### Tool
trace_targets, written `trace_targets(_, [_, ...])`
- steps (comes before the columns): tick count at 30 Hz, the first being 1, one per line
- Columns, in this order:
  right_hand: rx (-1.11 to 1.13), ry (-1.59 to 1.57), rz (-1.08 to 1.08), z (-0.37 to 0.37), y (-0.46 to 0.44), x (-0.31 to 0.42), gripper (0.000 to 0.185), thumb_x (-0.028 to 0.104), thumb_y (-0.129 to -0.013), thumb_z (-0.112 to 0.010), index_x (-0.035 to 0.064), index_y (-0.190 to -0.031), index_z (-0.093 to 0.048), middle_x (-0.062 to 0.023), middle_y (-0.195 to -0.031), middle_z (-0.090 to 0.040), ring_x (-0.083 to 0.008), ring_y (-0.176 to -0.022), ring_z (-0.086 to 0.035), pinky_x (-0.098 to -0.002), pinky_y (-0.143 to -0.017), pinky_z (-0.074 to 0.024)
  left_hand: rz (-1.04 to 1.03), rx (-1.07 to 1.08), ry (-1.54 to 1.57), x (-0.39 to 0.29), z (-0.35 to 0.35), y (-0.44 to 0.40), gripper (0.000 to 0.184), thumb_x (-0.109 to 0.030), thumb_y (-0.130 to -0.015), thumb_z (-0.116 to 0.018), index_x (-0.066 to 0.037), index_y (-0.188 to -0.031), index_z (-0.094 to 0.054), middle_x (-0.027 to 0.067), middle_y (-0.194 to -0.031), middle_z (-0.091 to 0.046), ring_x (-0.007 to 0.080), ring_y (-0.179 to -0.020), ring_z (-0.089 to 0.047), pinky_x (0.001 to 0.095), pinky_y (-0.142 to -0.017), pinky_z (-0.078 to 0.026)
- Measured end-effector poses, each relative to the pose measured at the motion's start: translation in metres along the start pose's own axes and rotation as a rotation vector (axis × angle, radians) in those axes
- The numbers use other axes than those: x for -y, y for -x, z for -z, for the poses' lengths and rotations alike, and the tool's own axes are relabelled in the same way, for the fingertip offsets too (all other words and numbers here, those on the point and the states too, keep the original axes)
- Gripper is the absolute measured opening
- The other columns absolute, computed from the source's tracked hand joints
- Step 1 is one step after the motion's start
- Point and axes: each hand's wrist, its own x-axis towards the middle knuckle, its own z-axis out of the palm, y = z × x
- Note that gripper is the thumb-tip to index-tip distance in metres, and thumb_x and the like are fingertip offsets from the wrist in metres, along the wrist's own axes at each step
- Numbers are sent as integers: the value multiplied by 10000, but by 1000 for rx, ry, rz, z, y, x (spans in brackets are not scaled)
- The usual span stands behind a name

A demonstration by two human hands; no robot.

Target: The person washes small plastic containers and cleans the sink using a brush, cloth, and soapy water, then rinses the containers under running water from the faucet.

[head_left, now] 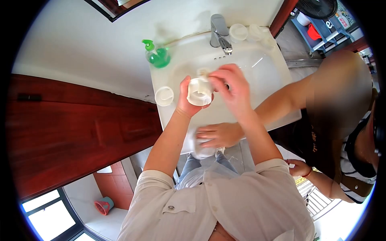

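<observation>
Over the sink (265,72), my left hand (188,103) is wrapped round a white plastic cup-like container (200,92), its opening facing up. My right hand (233,86) is just to the right at the container's rim, blurred, with its fingers pinched together; a small pale piece shows by the fingertips, too blurred to name. Another person's hand (221,134) rests below on a blurred white object (204,148) at the sink's front edge.
A round white lid or dish (164,96) sits on the sink's left rim. Behind are a green soap bottle (157,56), the faucet (219,34) and clear containers (238,32). The other person's arm (281,102) reaches in from the right.
</observation>
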Motion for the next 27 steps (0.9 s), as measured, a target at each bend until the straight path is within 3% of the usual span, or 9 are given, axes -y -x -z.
trace_targets(1, [78, 145, 279, -12, -3, 0, 76, 37, -754, -622, 41, -827, -600, -86, -806, -529, -213, -695, -544, -307, -583, -445, -40, -10, -21, 0, -3, -1, 644, -619, -812, -248, -95, -1010, -564, 78, -820, -587, 178, -607, -532, 260, -399, -323])
trace_targets(2, [76, 146, 283, -13, 3, -2, 76, 37, -754, -622, 41, -827, -600, -86, -806, -529, -213, -695, -544, -307, -583, -445, -85, -21, -40, 1, -6, 0, 633, -618, -813, -241, -112, -1025, -558, 69, -823, -580, 172, -603, -527, 258, -400, -323])
trace_targets(4, [8, 18, -101, -12, 13, -2, 58, 33, -790, -593, 31, -847, -588, -82, -806, -528, -185, -677, -557, -303, -571, -452, -89, 25, -2, 4, -6, 0, 597, -599, -825, -249, -124, -1035, -544, 59, -823, -579, 168, -609, -526, 256, -393, -325])
trace_targets(9, [-75, -50, -354, -9, 15, 10, 66, 56, -846, -544, 7, -876, -575, -69, -818, -554, -127, -609, -558, -273, -551, -459, -75, -61, 45, 13, -23, 2, 540, -499, -894, -173, -132, -1143, -481, 63, -887, -553, 168, -621, -479, 251, -412, -325])
trace_targets(11, [-65, -201, -627, -5, 5, 4, 103, 77, -852, -533, -11, -898, -561, -72, -808, -585, -110, -580, -557, -257, -512, -462, -87, -111, 42, 16, -27, 8, 533, -485, -900, -165, -125, -1140, -477, 64, -898, -547, 169, -623, -471, 249, -420, -323])
trace_targets(14, [-51, -110, -617, -11, 14, -23, 129, 91, -849, -533, -14, -922, -548, -73, -787, -601, -100, -537, -549, -241, -473, -456, -117, -157, 63, 17, -25, 6, 515, -462, -906, -166, -115, -1125, -477, 60, -901, -541, 169, -631, -463, 246, -433, -318])
trace_targets(19, [-97, -220, -637, -21, 33, 6, 116, 99, -851, -538, 3, -916, -529, -66, -759, -590, -99, -526, -548, -239, -481, -448, -127, -271, 137, 22, -25, 16, 489, -436, -900, -187, -99, -1092, -485, 50, -907, -546, 159, -639, -448, 263, -466, -324])
trace_targets(24, [-107, -121, -541, -26, 39, 25, 105, 98, -851, -544, 7, -889, -508, -67, -726, -572, -122, -575, -564, -257, -532, -457, -303, -506, -14, 17, -51, 26, 461, -408, -893, -220, -124, -1184, -438, 68, -1031, -560, 213, -870, -551, 340, -659, -447])
trace_targets(27, [-180, 71, -340, -35, 52, 26, 94, 77, -840, -553, 13, -890, -506, -91, -760, -576, -180, -689, -572, -298, -641, -456, -414, -601, -86, 19, -55, 27, 472, -430, -884, -274, -137, -1230, -403, 85, -1069, -547, 243, -972, -551, 349, -714, -463])
